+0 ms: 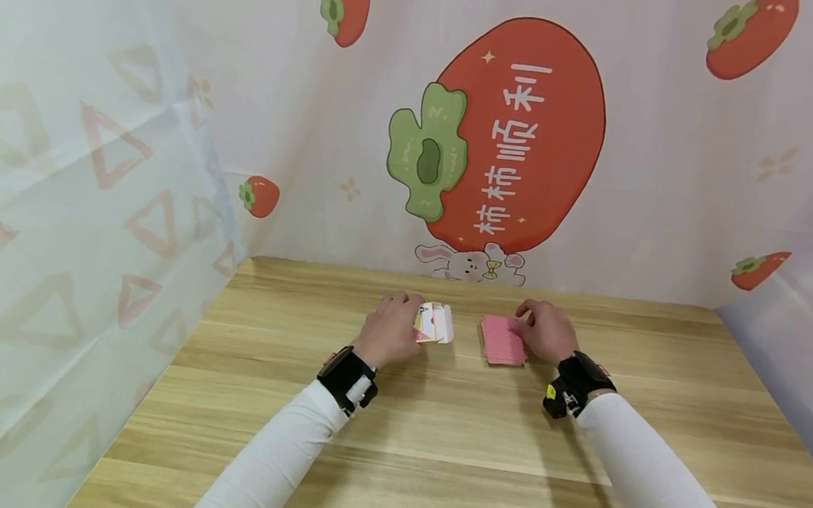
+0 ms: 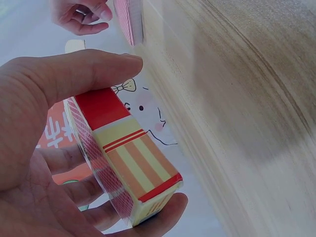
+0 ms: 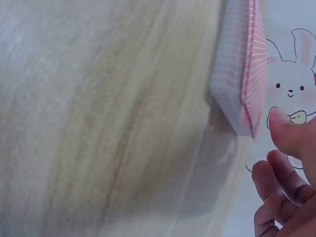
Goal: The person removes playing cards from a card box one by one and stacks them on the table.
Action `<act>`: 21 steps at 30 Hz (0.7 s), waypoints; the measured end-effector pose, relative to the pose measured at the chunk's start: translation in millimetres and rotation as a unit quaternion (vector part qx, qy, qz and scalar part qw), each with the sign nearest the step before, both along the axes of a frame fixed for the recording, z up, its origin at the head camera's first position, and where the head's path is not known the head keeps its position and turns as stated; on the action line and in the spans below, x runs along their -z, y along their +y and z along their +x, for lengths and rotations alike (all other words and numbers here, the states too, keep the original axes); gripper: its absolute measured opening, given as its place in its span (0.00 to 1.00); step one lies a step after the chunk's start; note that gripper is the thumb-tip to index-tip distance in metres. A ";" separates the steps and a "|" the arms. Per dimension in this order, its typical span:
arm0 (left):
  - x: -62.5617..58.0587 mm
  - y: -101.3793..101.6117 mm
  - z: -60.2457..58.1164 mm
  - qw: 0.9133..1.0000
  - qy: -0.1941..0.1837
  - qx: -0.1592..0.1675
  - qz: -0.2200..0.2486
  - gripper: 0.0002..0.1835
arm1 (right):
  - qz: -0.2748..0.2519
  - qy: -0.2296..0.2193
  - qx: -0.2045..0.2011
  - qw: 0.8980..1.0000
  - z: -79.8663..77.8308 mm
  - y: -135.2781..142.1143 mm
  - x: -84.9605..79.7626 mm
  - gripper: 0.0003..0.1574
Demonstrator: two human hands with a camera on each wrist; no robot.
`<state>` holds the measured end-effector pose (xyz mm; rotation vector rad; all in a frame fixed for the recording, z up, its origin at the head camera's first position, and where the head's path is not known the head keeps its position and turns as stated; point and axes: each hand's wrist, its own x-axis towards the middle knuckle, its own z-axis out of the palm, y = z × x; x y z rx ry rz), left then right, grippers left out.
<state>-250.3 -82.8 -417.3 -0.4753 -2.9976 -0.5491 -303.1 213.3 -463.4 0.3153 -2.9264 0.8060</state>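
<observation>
In the head view my left hand (image 1: pixel 390 330) grips a playing card box (image 1: pixel 433 323) by its left part, above the far half of the table. The box's white flap stands open on the right side. From the left wrist, the thumb lies along one edge of the box (image 2: pixel 140 160), with fingers curled round the other side. A deck of playing cards (image 1: pixel 504 342), red-patterned backs up, lies stacked to the right of the box. Beside the deck's right edge is my right hand (image 1: pixel 549 331); the right wrist view shows its loosely curled fingers (image 3: pixel 264 180) apart from the deck (image 3: pixel 237 69), holding nothing.
The wooden table (image 1: pixel 431 466) ends at a pale cloth backdrop (image 1: pixel 645 186) with printed persimmons and a rabbit. Another cloth wall (image 1: pixel 58 175) hangs along the left side. A black wrist strap (image 1: pixel 348 378) sits on each arm.
</observation>
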 end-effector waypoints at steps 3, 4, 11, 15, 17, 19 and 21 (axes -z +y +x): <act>-0.6 -0.2 0.3 1.000 0.001 0.001 0.001 0.36 | -0.007 0.018 -0.004 1.000 2.4 -1.3 -3.6 0.11; -1.1 -0.1 0.4 1.000 0.001 0.002 0.000 0.36 | -0.012 0.022 -0.006 1.000 3.9 -2.6 -5.6 0.10; -2.3 3.6 -0.4 1.000 0.005 0.010 -0.002 0.36 | -0.100 0.036 -0.066 0.992 25.1 -31.2 -27.5 0.05; -3.2 6.5 -0.5 1.000 0.004 0.014 -0.004 0.37 | -0.134 0.059 -0.114 0.983 42.1 -57.7 -37.9 0.04; -3.4 7.8 -0.7 1.000 0.004 0.017 -0.008 0.37 | -0.146 0.071 -0.136 0.977 49.7 -69.2 -40.8 0.05; -3.3 9.3 -0.8 1.000 0.004 0.021 -0.010 0.37 | -0.153 0.077 -0.154 0.973 55.2 -78.8 -42.1 0.05; -3.4 11.0 -1.2 1.000 0.005 0.024 -0.012 0.37 | -0.149 0.076 -0.160 0.973 57.9 -85.6 -41.9 0.04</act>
